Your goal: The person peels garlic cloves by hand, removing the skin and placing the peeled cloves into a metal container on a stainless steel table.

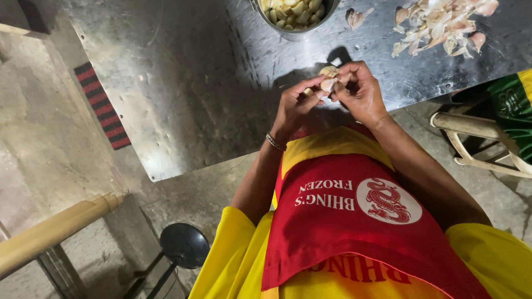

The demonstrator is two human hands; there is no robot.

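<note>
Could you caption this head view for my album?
Both hands, left and right, pinch a garlic clove over a steel table.

A scratched, dull-gleaming sheet-metal table (194,83) carries a shiny steel bowl (293,30) at twelve o'clock and dry, papery garlic skins (443,25) at one o'clock; below, smooth red cloth apron (343,221), rough concrete floor (50,138).
</note>
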